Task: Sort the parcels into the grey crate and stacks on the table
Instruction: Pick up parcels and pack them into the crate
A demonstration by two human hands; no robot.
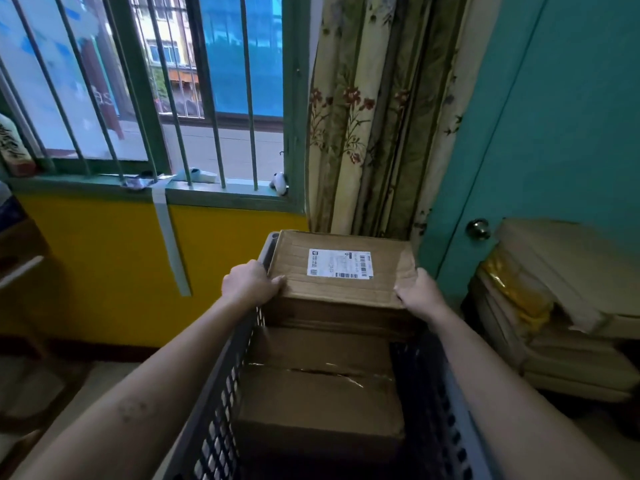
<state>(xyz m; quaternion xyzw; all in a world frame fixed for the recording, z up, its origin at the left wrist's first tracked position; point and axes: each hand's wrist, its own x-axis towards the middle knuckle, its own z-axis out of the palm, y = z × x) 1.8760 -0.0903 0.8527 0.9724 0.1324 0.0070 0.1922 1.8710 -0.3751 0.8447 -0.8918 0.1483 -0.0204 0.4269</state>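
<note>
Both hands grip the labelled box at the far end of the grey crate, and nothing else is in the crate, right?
No: the head view shows another cardboard box lying in the grey crate, nearer the camera. The left hand and right hand do grip the labelled box.

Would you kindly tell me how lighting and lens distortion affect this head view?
Head view: bright daylight through the barred window leaves the grey crate interior dim; the wide-angle lens bows the bars; the label on the top parcel is too soft to read.
</note>
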